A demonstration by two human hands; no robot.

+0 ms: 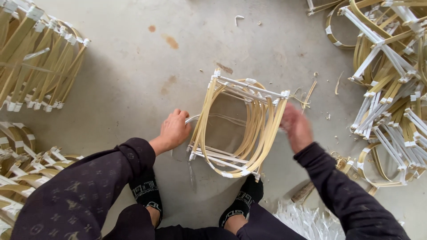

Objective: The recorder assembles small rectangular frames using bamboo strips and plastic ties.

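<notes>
Left hand [173,131]: grip closed on the bamboo frame's [240,126] left edge, fingertips hidden.
Right hand [296,126]: blurred; grip state cannot be told.
Floor [133,71]: carries the frame.

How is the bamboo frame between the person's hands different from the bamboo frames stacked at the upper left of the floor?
The curved bamboo-strip frame with white joints lies alone on the grey concrete floor; the stacked bamboo frames are packed closely in a row. The single frame has the left hand on its edge and the blurred right hand beside it; no hand is near the stack. Both have pale yellow strips bound with white pieces.
</notes>
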